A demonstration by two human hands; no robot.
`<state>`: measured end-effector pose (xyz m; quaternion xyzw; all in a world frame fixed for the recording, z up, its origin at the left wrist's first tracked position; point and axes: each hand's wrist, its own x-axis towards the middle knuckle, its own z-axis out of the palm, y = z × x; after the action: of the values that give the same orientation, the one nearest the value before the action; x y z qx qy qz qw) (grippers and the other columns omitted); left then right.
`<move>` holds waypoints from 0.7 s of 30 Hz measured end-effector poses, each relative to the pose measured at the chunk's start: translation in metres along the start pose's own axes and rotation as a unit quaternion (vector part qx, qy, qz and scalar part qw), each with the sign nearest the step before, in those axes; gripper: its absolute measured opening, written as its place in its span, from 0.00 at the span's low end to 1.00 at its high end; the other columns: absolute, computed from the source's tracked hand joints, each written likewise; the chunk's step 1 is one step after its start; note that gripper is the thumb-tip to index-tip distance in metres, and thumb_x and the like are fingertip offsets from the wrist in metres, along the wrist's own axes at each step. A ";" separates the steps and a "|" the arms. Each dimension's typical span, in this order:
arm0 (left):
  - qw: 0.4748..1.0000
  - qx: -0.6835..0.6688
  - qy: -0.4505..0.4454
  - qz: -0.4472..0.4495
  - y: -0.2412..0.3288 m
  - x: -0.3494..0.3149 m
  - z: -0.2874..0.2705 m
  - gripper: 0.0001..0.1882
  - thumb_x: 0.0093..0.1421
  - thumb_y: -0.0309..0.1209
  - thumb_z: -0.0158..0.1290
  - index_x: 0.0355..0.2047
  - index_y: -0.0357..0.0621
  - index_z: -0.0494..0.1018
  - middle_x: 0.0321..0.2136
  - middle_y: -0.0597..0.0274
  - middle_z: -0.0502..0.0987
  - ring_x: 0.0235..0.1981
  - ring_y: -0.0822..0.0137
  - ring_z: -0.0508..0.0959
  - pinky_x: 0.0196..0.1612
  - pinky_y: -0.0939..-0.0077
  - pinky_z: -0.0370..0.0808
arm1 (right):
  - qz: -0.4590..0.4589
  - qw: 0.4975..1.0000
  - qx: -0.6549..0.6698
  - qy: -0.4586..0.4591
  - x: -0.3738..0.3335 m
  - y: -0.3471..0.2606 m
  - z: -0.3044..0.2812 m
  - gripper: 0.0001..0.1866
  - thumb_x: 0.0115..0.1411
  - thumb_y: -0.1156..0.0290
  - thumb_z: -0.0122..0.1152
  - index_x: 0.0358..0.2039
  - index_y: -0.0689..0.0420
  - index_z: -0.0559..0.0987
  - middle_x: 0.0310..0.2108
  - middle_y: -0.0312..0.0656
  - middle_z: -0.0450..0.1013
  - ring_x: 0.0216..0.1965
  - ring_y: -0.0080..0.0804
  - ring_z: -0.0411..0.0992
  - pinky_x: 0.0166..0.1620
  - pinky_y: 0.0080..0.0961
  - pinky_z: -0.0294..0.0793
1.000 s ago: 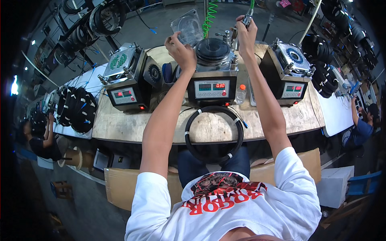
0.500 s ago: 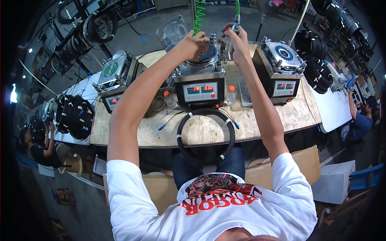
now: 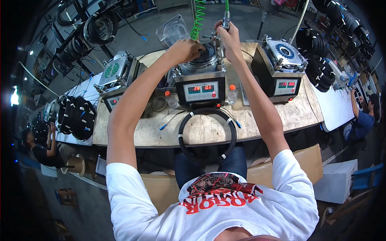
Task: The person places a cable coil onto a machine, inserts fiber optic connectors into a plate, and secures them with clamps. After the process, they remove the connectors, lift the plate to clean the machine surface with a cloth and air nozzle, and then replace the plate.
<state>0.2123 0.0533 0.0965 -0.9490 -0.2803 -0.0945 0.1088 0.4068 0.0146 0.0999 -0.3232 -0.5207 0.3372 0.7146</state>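
A polishing machine with a lit red display [image 3: 201,92] stands in front of me, a dark round disc [image 3: 207,53] on its top. Over the left side of that disc is my left hand [image 3: 185,51], its fingers curled down and drawn together; what they pinch, if anything, is hidden. My right hand [image 3: 230,39] is wrapped round a metal air blow gun [image 3: 226,23], held upright at the machine's back right. A green coiled hose [image 3: 227,5] runs up from the gun. Behind my left hand, a clear plastic cover [image 3: 173,30] stands raised.
Similar machines stand left [image 3: 112,72] and right [image 3: 284,60]. Two clear bottles with orange caps [image 3: 171,100] [image 3: 232,95] flank the middle machine. A black cable coil [image 3: 181,134] overhangs the wooden table's [image 3: 257,124] front edge. Co-workers sit at both sides.
My left hand has come down closer to the disc and its fingers have drawn together. My right hand has moved left and slightly away with the blow gun, bringing its hose along.
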 end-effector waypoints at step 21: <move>0.894 -0.122 0.400 -0.158 0.010 -0.071 -0.017 0.21 0.63 0.20 0.50 0.56 0.46 0.73 0.45 0.46 0.79 0.41 0.45 0.80 0.42 0.60 0.78 | -0.079 0.984 -0.017 0.159 -0.016 0.041 0.069 0.03 0.57 0.80 0.51 0.31 0.63 0.74 0.22 0.33 0.67 0.22 0.18 0.63 0.26 0.22 0.62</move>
<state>0.1570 0.0044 0.0940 -0.7800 -0.3459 -0.5155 0.0792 0.3307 0.0326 0.0752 -0.3430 -0.4302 0.2150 0.8069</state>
